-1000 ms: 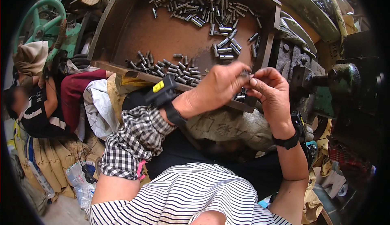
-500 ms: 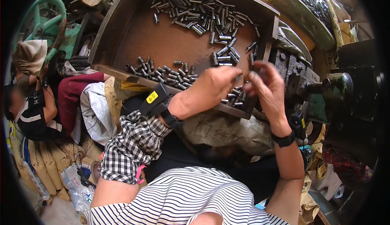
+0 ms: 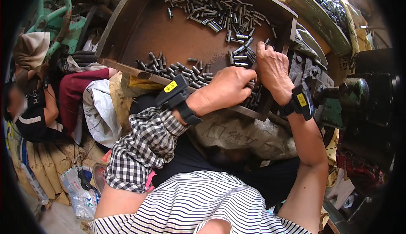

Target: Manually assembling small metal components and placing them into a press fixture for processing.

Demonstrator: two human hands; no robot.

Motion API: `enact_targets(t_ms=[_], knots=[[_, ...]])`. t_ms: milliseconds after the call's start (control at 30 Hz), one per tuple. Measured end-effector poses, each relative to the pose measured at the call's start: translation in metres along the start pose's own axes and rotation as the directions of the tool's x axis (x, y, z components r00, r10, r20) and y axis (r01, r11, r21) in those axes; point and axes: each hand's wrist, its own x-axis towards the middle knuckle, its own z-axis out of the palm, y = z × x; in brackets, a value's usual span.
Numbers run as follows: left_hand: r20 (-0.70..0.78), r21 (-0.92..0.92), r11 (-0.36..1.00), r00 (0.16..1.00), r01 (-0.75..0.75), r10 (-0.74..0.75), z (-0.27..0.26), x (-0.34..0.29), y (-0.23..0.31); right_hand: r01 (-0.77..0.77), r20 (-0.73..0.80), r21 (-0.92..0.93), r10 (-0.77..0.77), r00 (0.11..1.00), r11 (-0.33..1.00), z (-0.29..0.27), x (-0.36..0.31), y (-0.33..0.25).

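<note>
A brown open-topped tray [image 3: 186,43] in front of me holds many small metal pieces. Longer shiny tubes [image 3: 211,12] are heaped along its far side, and short dark sleeves [image 3: 175,71] lie along the near edge. Over the near right part, my left hand [image 3: 228,87] is closed, with a short dark sleeve [image 3: 253,82] partly showing at its fingertips. My right hand [image 3: 272,67] reaches palm-down toward the tray's right wall; its fingers are bunched around a small metal tube [image 3: 266,42], mostly hidden by them.
At right stands a dark machine with a round metal part [image 3: 353,91]. A wooden bin [image 3: 323,20] of dark pieces is at the far right. Left are a green handwheel [image 3: 44,18] and another person in maroon trousers [image 3: 78,92]. Sacking [image 3: 241,136] hangs below the tray.
My right hand has moved up and away from my left, turning palm-down at the tray's right side. My left hand has shifted slightly right and down. The whole view has shifted a little.
</note>
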Motion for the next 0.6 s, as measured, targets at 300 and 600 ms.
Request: enact_targets(t_ms=[300,600], knots=[[0.180,0.207,0.978,0.983,0.009,-0.047,0.020,0.010,0.006,-0.236,0.162,0.934,0.272,0.949,0.267,-0.037,-0.067,0.022],[0.279,0.286,0.948,0.933,0.144,-0.226,0.010,0.016,0.002,-0.030,-0.103,0.772,0.172,0.980,0.635,-0.045,-0.089,0.016]])
